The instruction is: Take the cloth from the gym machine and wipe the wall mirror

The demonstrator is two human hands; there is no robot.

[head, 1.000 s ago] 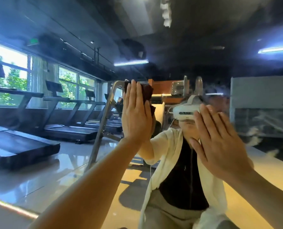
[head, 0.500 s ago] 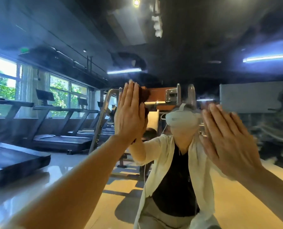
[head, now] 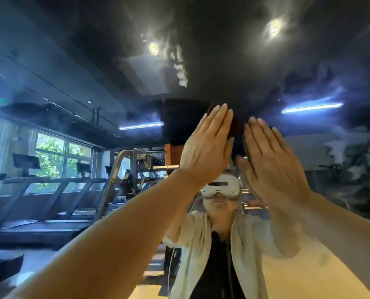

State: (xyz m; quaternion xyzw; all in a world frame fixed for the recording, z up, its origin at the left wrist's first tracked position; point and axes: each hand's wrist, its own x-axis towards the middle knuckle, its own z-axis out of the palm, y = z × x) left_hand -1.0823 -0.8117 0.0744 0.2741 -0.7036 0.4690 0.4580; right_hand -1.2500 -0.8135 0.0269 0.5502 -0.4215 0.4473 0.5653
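Behind our left hand (head: 205, 147) we see the cloth (head: 237, 128), a dark maroon patch peeking out past the fingertips and along the thumb side, in the narrow gap between both hands. Our left hand lies flat with fingers straight and together, pressing the cloth against the wall mirror (head: 223, 61); it curls round nothing. Just to its right, our right hand (head: 272, 167) is likewise spread flat, fingers straight, raised at the glass; whether it touches the cloth we cannot tell.

Above the hands the mirror shows only dark reflected ceiling with two spot lamps and tube lights, a wide stretch of glass on every side. No mirror edge shows near either hand.

Below the hands is our own reflection: a white headset (head: 221, 186), a pale open shirt over a black top. Left of the left hand the glass reflects a grey steel gym machine (head: 113, 182), a row of treadmills (head: 39, 212) and bright windows (head: 56, 156). Right of the right hand the reflection is smeared and blurred.
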